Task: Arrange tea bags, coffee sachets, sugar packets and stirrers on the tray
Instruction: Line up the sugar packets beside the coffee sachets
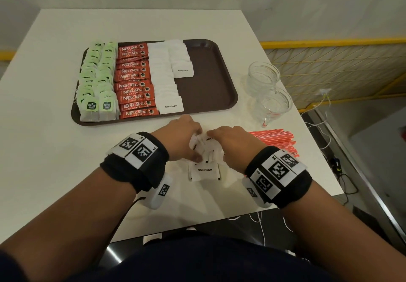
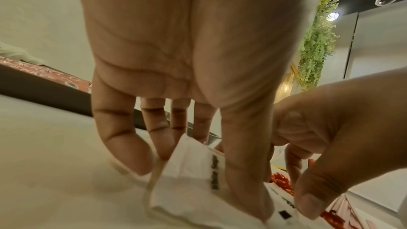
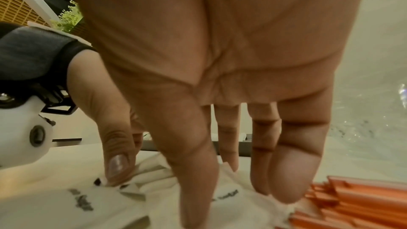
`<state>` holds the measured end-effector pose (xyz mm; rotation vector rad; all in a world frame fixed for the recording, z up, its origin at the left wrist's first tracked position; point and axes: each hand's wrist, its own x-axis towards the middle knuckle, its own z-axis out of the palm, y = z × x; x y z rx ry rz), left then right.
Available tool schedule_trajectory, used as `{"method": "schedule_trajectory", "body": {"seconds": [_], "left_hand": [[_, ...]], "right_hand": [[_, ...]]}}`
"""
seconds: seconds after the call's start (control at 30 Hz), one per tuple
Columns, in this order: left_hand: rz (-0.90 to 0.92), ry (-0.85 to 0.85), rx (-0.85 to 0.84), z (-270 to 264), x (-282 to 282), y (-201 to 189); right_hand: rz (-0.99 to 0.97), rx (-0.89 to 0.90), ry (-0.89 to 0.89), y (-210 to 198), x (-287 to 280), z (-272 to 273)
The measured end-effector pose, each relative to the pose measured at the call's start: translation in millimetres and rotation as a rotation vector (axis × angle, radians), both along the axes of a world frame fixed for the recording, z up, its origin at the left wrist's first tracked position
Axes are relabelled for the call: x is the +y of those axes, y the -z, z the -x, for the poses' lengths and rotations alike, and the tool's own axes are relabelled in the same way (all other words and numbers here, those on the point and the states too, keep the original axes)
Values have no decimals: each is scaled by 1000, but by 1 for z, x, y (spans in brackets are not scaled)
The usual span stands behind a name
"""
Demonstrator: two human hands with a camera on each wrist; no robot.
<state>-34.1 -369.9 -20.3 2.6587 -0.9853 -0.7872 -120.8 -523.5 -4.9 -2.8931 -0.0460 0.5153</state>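
Note:
A brown tray (image 1: 206, 79) holds rows of green tea bags (image 1: 96, 79), red coffee sachets (image 1: 134, 81) and white sugar packets (image 1: 164, 77). In front of the tray, a loose pile of sugar packets (image 1: 205, 170) lies on the table. My left hand (image 1: 197, 145) grips one side of the pile, thumb and fingers curled round several packets (image 2: 189, 171). My right hand (image 1: 217, 145) pinches the other side, fingertips down on the packets (image 3: 81, 199). Red stirrers (image 1: 276, 137) lie just right of my right hand, also seen in the right wrist view (image 3: 352, 203).
Two clear glasses (image 1: 263, 77) (image 1: 274, 106) stand right of the tray, one with a stirrer in it. The tray's right part is bare. The table's right edge runs close behind the stirrers, with cables on the floor beyond.

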Motion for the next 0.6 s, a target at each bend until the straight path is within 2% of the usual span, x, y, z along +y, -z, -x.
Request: {"method": "schedule_trajectory", "body": {"seconds": [0.13,0.37,0.6], "left_hand": [[20,-13,34,0,-5,2],[-53,21,-18,-4,-5,2],[92,28,33,-2,-5,8]], "right_hand": [[17,-12,14,0,5,-1],[61,-5,32,-1,7,-3],[92,-69,66,0,7,-4]]}}
